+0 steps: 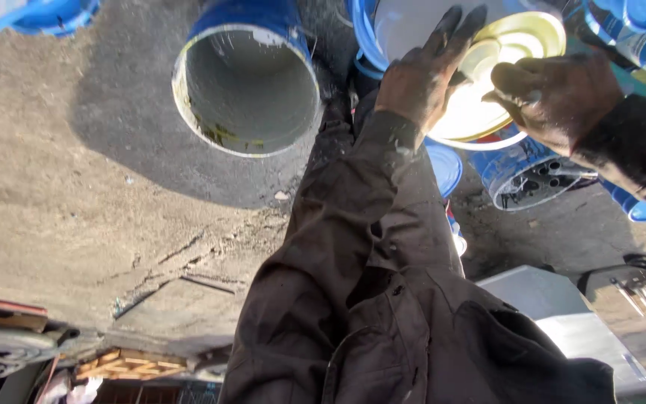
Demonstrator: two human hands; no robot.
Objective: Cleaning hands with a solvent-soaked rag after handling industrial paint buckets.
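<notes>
Concrete ground [76,187], blue pails [244,82], yellowish lid [502,67]

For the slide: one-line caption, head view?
Both hands, left hand and right hand, on a round yellow lid among blue buckets.

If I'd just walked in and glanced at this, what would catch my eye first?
Most likely the two grimy hands at the top: the left hand spread flat on a shiny yellow round lid, the right hand gripping its edge. Next, the big open blue bucket with a pale, stained inside, left of them on the cracked concrete floor. More blue buckets crowd the top right.
</notes>
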